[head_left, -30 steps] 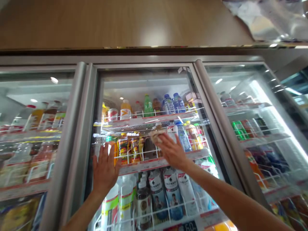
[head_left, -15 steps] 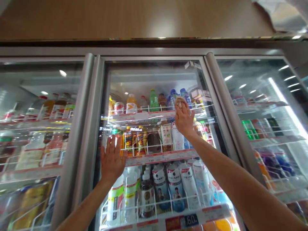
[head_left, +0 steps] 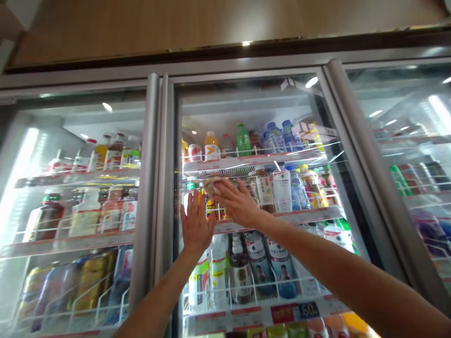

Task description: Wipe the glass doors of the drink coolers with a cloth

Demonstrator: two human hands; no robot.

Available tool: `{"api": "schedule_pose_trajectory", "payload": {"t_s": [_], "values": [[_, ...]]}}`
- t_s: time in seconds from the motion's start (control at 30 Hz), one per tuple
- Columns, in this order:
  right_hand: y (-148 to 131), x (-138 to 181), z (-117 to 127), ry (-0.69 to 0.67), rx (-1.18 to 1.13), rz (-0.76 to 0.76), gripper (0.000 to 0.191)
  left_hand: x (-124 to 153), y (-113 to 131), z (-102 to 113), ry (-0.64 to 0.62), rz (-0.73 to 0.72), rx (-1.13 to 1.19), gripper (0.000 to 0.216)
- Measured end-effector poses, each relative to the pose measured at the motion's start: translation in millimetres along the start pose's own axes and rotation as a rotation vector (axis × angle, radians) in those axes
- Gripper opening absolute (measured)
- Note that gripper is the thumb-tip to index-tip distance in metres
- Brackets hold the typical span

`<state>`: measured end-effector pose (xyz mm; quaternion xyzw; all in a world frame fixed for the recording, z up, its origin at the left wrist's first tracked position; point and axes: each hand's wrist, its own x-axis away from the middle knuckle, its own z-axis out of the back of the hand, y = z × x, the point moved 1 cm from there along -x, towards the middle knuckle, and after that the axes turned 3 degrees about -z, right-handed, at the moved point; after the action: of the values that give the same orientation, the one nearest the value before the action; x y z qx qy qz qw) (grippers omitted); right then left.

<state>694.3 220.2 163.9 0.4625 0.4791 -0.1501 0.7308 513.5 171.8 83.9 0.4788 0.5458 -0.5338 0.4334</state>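
**Both hands at the middle glass door, cloth under right fingers**

Landmark is the middle glass door (head_left: 225,101). Your left hand (head_left: 196,227) is near the door's left edge: palm toward the glass, fingers pointing up and nearly together, thumb out to the side. It looks flat on the pane; nothing seen in it.

Your right hand (head_left: 239,203) is left of the door's centre, fingers stretched toward its left edge, thumb raised apart. The cloth (head_left: 211,186) sits under those fingertips, on the left half of the door, just above your left hand. Can't tell if you're pinching it or only pressing it flat. Your two hands are close, but I can't tell if they touch.

Behind the door, top shelf: green bottle (head_left: 243,141) near the door's centre, blue-capped bottles (head_left: 275,137) to the right of that. Behind the lower part of the door: dark bottle (head_left: 241,274), left of centre. Price sign (head_left: 308,310) is low on the door, right of centre. Metal post (head_left: 153,188) runs along the door's left side; wood panel (head_left: 197,28) spans above the door.
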Motion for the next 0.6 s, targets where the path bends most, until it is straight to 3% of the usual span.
{"api": "schedule_pose_trajectory", "payload": {"t_s": [0.07, 0.17, 0.27, 0.43, 0.5, 0.6], "values": [[-14, 2, -3, -0.002, 0.016, -0.051, 0.045, -5, 1, 3, 0.049, 0.009, 0.086, 0.05], [-22, 4, -4, 0.053, 0.023, -0.327, 0.043, -25, 13, 5, 0.097, -0.029, 0.303, 0.046], [-33, 23, -3, 0.009, -0.048, -0.202, 0.044, -47, 35, -5, 0.033, -0.045, 0.429, 0.047], [-33, 92, 11, -0.116, -0.124, 0.049, 0.045, -55, 69, -30, -0.027, 0.004, 0.214, 0.056], [-22, 111, 16, -0.103, -0.075, 0.007, 0.045, -54, 71, -33, -0.004, -0.045, 0.152, 0.06], [-5, 122, 20, -0.027, -0.006, -0.084, 0.044, -60, 55, -26, 0.081, -0.137, 0.097, 0.056]]}}
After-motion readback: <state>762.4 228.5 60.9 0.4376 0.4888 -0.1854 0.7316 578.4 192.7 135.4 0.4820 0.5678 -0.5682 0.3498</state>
